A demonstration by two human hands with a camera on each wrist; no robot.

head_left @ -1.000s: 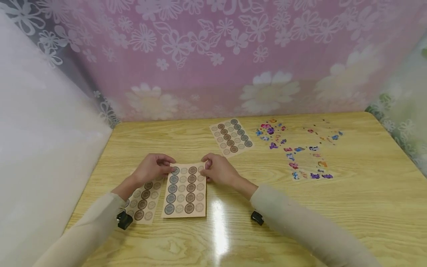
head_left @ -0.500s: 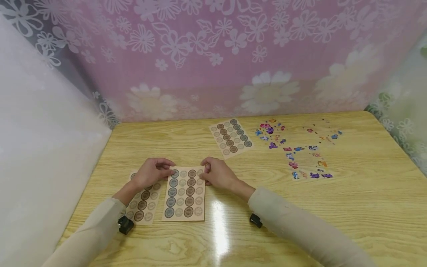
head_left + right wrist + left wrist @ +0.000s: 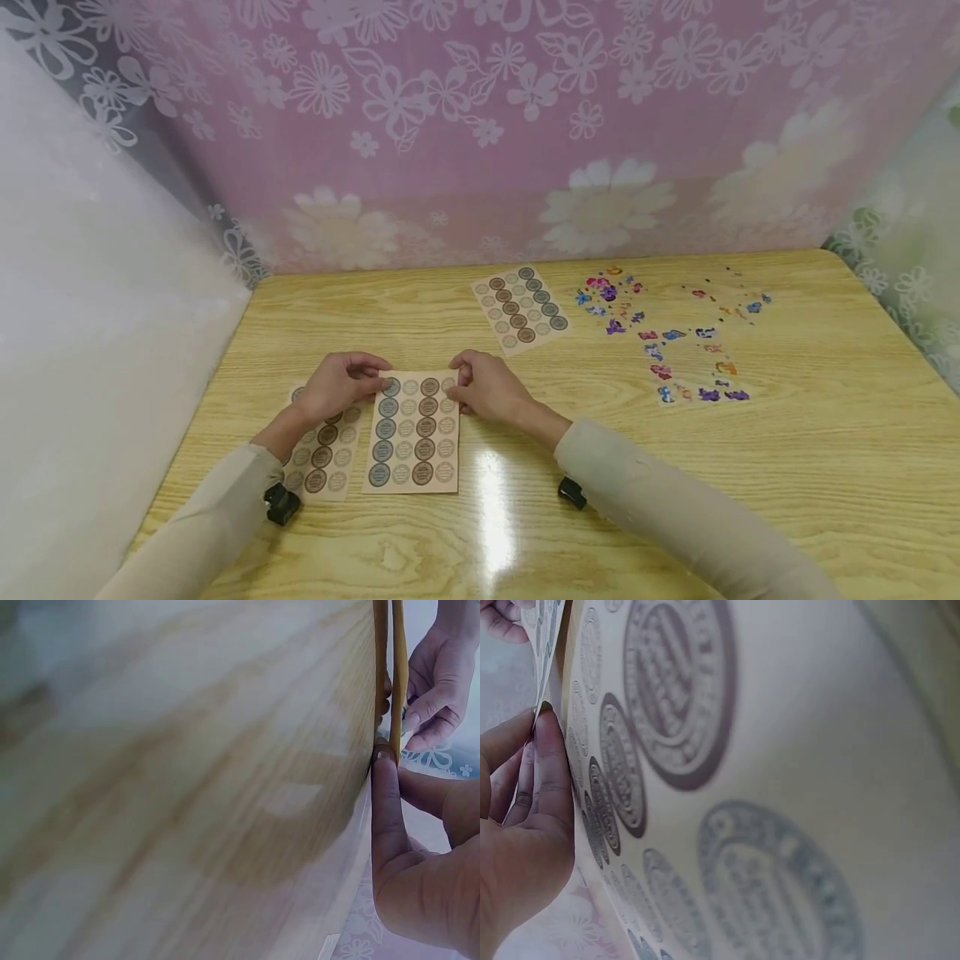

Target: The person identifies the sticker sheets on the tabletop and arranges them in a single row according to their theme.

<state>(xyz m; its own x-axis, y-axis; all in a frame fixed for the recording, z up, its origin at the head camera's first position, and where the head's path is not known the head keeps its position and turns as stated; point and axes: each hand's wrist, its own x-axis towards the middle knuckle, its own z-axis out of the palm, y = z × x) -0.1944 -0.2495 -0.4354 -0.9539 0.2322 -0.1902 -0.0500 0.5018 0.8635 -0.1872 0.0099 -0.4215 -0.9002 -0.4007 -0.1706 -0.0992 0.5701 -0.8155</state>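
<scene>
A tan sticker sheet (image 3: 415, 433) with columns of round grey-blue, pale and brown labels is held by its two far corners. My left hand (image 3: 339, 387) pinches the far left corner between thumb and fingers; the left wrist view shows the same pinch by the left hand (image 3: 532, 802). At the far right corner, my right hand (image 3: 491, 390) pinches the sheet, and in the right wrist view the right hand (image 3: 427, 855) grips its edge. Partly under the left forearm lies a second sticker sheet (image 3: 330, 458), much of it hidden.
Farther back on the wooden table (image 3: 637, 500) lies a third round-label sheet (image 3: 519, 308), turned at an angle. To its right are colourful small stickers (image 3: 609, 296) and a clear sheet of character stickers (image 3: 693, 367). A floral curtain (image 3: 480, 167) hangs behind the table.
The held sheet has shifted slightly toward the person and a touch left, with both hands moving along. Both hands keep their pinch on its far corners.
</scene>
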